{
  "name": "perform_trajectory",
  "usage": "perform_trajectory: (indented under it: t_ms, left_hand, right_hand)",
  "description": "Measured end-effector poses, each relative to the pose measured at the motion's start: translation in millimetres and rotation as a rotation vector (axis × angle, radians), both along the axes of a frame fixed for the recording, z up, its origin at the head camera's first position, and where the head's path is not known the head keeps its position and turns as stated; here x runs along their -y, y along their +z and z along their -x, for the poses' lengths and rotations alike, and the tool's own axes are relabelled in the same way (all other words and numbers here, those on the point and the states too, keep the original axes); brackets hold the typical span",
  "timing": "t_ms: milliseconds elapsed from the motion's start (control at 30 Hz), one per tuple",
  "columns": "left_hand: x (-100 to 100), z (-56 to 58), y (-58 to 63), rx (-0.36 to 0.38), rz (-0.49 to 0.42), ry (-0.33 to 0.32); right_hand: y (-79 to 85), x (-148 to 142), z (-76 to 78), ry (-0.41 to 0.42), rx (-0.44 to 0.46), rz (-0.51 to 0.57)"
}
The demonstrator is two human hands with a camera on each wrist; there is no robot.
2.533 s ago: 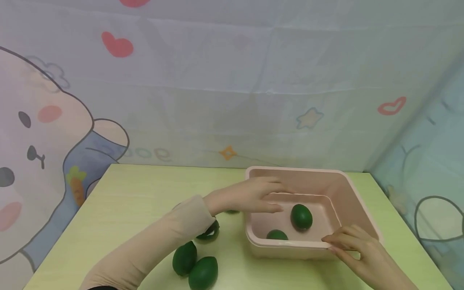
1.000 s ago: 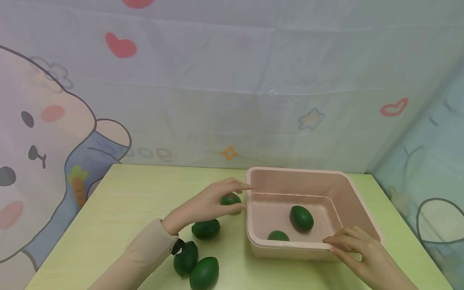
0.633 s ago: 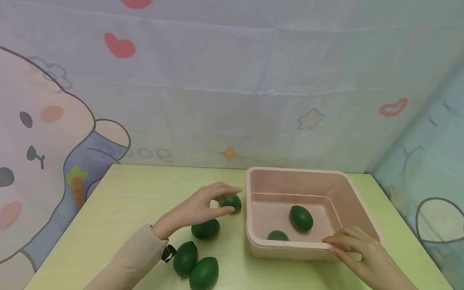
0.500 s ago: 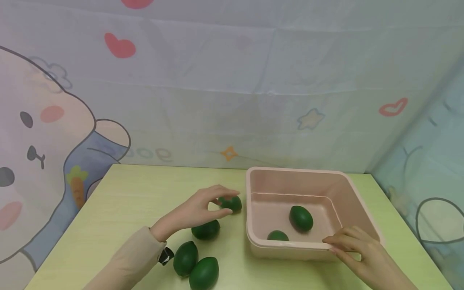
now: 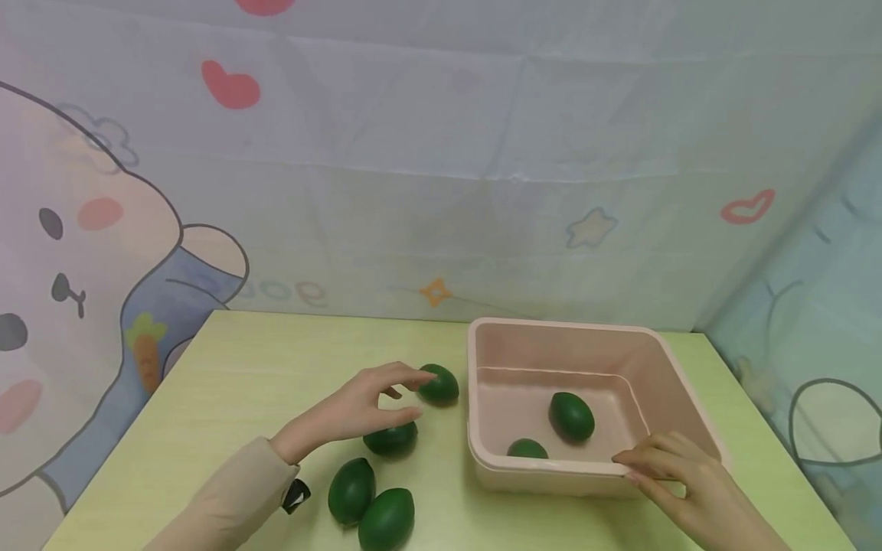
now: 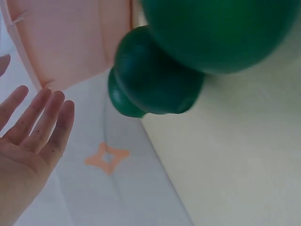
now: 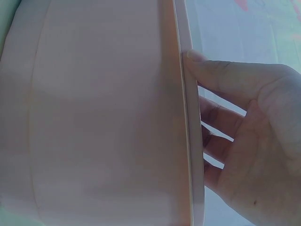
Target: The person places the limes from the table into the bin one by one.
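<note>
My left hand [image 5: 354, 402], fingers spread and thumb apart, hovers over the table and holds nothing. Below it a dark green, smooth, egg-shaped fruit [image 5: 391, 440] is partly covered. Just beyond the fingertips lies another green fruit [image 5: 441, 386], close to the left wall of a pink plastic bin [image 5: 551, 465]. Two more fruits, one [image 5: 352, 491] touching the other [image 5: 387, 520], lie nearer the front. Inside the bin sit a green fruit [image 5: 572, 417] and a second one [image 5: 527, 449] half hidden by the front wall. My right hand [image 5: 682, 478] pinches the bin's front rim [image 7: 194, 141] between thumb and fingers.
The light yellow-green table [image 5: 276, 360] ends at a printed cloth backdrop [image 5: 413, 153], which also hangs along the right side. A black band with a white patch [image 5: 296, 496] shows at the left sleeve's cuff.
My left hand has drawn back from over the bin toward the left and front, now above the loose fruits. My right hand stays on the rim, and the fruits lie where they were.
</note>
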State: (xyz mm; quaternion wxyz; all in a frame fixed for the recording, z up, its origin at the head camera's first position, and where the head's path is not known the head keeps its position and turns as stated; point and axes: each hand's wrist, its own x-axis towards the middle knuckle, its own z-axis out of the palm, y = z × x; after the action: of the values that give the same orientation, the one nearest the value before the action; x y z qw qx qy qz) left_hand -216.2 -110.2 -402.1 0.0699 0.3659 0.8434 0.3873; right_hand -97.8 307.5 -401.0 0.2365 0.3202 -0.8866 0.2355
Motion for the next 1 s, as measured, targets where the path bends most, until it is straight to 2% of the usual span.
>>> perform_trajectory:
  t_ms: [233,500,1000]
  left_hand:
    - [7.2,1.2,-10.2,0.034,0.041,0.004]
    - [14.3,8.2,-24.2,0.040,0.083,0.013]
    - [23.5,15.1,-47.6,0.099,0.089,0.003]
  right_hand:
    - [-0.3,1.2,-1.6,-0.032,0.017,-0.005]
    - [-0.8,0.8,-0.3,0.006,0.014,0.014]
    - [6.1,4.3,-2.5,-0.056,0.073,-0.013]
